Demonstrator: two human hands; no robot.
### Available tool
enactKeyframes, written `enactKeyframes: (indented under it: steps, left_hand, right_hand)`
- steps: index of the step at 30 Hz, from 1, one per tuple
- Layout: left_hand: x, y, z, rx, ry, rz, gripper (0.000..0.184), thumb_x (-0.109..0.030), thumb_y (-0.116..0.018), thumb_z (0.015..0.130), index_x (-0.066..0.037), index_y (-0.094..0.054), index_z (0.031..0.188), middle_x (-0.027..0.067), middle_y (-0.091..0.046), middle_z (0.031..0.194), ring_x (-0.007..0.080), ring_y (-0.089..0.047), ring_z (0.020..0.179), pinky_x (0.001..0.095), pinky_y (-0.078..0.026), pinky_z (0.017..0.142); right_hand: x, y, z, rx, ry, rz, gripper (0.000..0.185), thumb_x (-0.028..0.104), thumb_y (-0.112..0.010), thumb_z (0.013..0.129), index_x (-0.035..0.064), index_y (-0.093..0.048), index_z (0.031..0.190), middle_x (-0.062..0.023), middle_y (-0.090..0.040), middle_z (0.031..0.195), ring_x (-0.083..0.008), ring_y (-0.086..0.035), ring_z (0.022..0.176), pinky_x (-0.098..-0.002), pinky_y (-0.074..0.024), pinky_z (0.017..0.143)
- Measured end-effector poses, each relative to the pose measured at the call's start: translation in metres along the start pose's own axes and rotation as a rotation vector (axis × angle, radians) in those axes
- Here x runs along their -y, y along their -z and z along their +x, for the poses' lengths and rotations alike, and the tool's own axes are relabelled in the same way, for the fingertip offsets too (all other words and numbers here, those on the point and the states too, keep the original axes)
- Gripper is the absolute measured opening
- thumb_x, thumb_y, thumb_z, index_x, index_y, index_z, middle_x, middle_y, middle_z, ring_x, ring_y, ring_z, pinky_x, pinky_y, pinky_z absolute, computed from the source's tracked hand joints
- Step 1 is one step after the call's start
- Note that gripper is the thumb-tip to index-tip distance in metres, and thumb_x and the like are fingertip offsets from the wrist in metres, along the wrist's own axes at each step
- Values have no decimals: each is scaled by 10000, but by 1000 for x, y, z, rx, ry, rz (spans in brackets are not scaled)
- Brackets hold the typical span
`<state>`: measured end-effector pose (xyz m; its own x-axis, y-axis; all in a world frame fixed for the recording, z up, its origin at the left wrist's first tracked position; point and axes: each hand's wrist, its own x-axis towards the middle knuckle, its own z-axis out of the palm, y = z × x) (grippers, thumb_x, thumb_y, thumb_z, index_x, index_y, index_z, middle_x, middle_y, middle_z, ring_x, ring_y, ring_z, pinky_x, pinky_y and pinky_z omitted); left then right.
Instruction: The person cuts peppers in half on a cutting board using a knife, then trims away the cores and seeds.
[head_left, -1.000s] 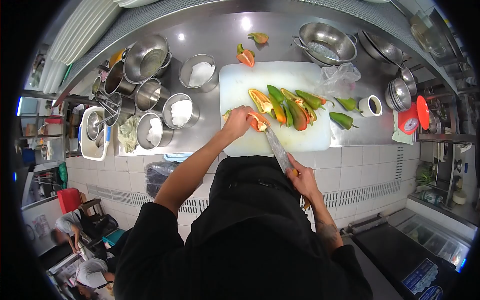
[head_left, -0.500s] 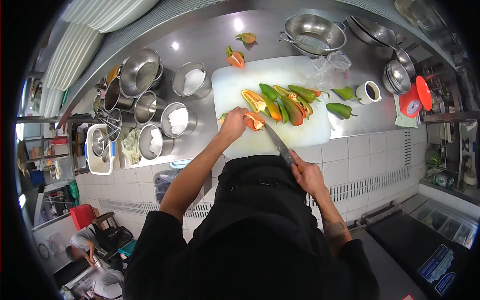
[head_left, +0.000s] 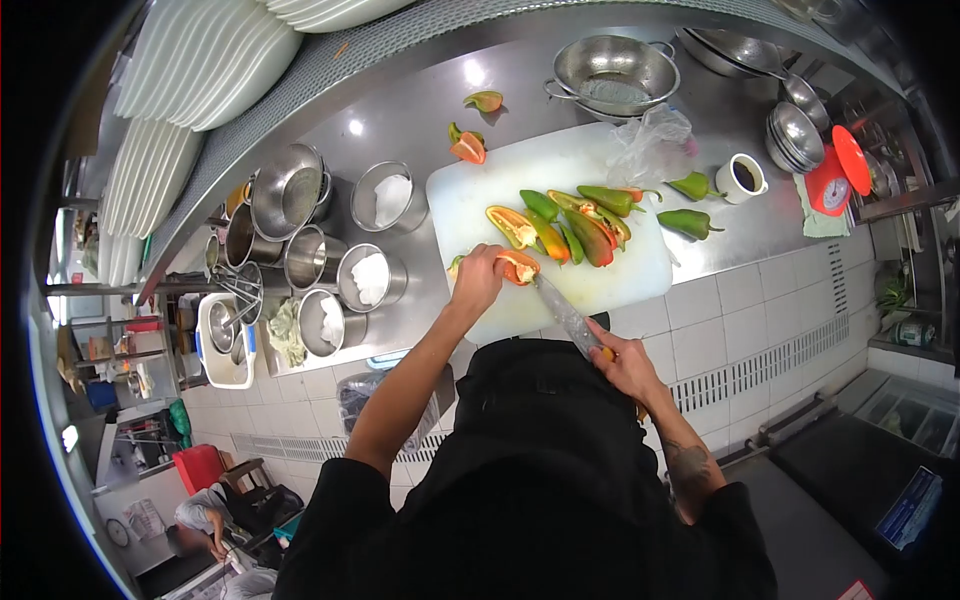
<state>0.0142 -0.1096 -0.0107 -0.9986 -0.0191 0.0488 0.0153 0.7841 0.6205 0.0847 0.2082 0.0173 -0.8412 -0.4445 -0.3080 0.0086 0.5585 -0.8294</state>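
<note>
My left hand (head_left: 479,278) is closed round a halved orange-red pepper (head_left: 519,267) at the left part of the white cutting board (head_left: 620,284). In my right hand (head_left: 627,365) is a kitchen knife (head_left: 566,314), gripped by the handle. Its blade points up and left, and the tip meets the pepper's cut end. Several cut and whole peppers, green to orange, lie beyond on the board, among them an open half (head_left: 512,228) with seeds showing. A bit of green and yellow shows left of my left hand, mostly hidden.
Metal pots (head_left: 373,279), some holding white stuff, stand left of the board. A colander (head_left: 615,75), a plastic bag (head_left: 650,143), a cup of dark liquid (head_left: 741,178) and a red scale (head_left: 829,184) are behind and right. Plates (head_left: 205,62) fill the upper shelf. Another person (head_left: 205,522) is at lower left.
The whole view has shifted and turned slightly. Both hands keep their grip, and the knife tip stays at the pepper's cut end.
</note>
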Motion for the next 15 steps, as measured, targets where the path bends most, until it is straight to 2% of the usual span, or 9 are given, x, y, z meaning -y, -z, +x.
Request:
enactKeyframes:
  steps: [1, 2, 3, 4, 5, 6, 8, 15]
  left_hand:
    - [2, -1, -2, 4, -6, 2, 164, -42, -658, 865, 0, -672, 1023, 229, -638, 913, 424, -635, 835, 492, -522, 743]
    - [4, -2, -2, -23, -37, 29, 169, -52, -676, 861, -4, -682, 1023, 209, -649, 898, 381, -648, 787, 460, -528, 713]
    - [3, -2, -1, -53, -68, 57, 175, -63, -694, 858, -8, -693, 1024, 189, -659, 884, 338, -660, 738, 428, -533, 683]
    - [2, -2, -1, -53, -75, 59, 175, -63, -694, 858, -8, -693, 1024, 189, -659, 884, 338, -660, 738, 428, -533, 683]
    - [1, -2, -3, -28, -34, 20, 194, -49, -681, 861, -6, -682, 1050, 202, -652, 907, 378, -650, 794, 455, -530, 719]
    - [1, -1, -3, -3, 8, -17, 215, -35, -667, 865, -4, -672, 1077, 214, -644, 930, 417, -639, 849, 483, -528, 755]
    - [1, -1, -2, -6, 8, -5, 214, -35, -669, 866, -4, -672, 1078, 211, -647, 935, 414, -641, 852, 479, -528, 756]
    - [1, -4, -5, -56, -5, -8, 174, -29, -669, 866, 0, -678, 1037, 205, -655, 927, 403, -648, 859, 462, -532, 760]
  right_hand:
    - [1, -2, 1, 23, -24, 52, 531, 193, -641, 936, 232, -531, 1454, -237, -657, 755, -364, -639, 609, -417, -539, 668]
    - [1, -3, 3, 44, -47, 103, 534, 182, -641, 943, 235, -526, 1461, -200, -661, 728, -303, -624, 548, -398, -537, 629]
    - [6, 0, 5, 37, -46, 104, 534, 182, -641, 943, 235, -526, 1461, -200, -661, 728, -303, -624, 548, -398, -537, 629]
    - [12, 5, 5, 97, -142, 191, 540, 165, -640, 951, 243, -517, 1470, -142, -640, 700, -230, -576, 508, -365, -517, 571]
    - [17, 7, 6, 160, -237, 280, 547, 148, -639, 959, 251, -508, 1480, -83, -619, 673, -157, -528, 467, -332, -497, 514]
    - [16, 8, 5, 158, -234, 285, 547, 148, -639, 959, 251, -508, 1480, -83, -619, 673, -157, -528, 467, -332, -497, 514]
    - [12, 10, 0, 185, -254, 346, 552, 123, -630, 972, 265, -498, 1489, -9, -553, 645, -73, -472, 453, -276, -442, 435]
    - [13, 10, 7, 238, -292, 438, 552, 111, -626, 973, 261, -499, 1489, -4, -548, 647, -71, -466, 450, -258, -444, 425]
